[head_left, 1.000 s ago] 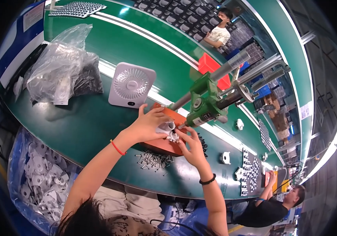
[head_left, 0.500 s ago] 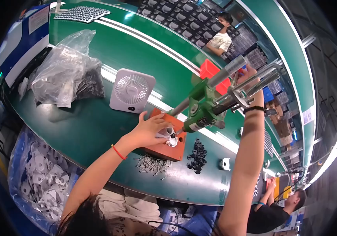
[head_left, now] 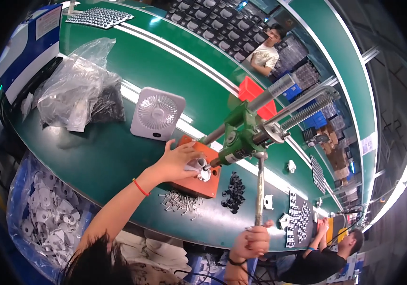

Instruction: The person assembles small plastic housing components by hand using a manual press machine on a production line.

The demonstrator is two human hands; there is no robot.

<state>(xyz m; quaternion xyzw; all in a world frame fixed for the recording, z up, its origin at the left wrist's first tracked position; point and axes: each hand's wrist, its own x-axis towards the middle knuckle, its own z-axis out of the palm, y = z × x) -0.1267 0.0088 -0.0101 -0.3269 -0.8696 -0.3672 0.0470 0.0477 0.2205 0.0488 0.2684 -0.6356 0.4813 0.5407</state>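
My right hand [head_left: 251,242] is wrapped round the lower end of the metal lever [head_left: 260,190] of a green hand press [head_left: 239,135]. The lever points down toward the table's near edge. On the press's orange base [head_left: 191,188], my left hand [head_left: 177,161] holds a small white plastic part [head_left: 205,176] between thumb and fingers. The press's ram tip reaches down to this part; whether it touches cannot be made out. In front of the base lies a pile of silver screws [head_left: 180,202]. Right of it is a heap of small black parts [head_left: 233,194].
Behind the base stands a white fan [head_left: 157,114], with clear plastic bags [head_left: 77,90] farther left. A blue-lined bin [head_left: 54,209] of white parts sits below the table's left edge. Red bins [head_left: 255,95] stand beyond the press. A co-worker [head_left: 322,256] is at the right.
My right hand has swung the lever from high at the far right down to the table's near edge. The ram has come down toward the white part. My left hand stays at the base.
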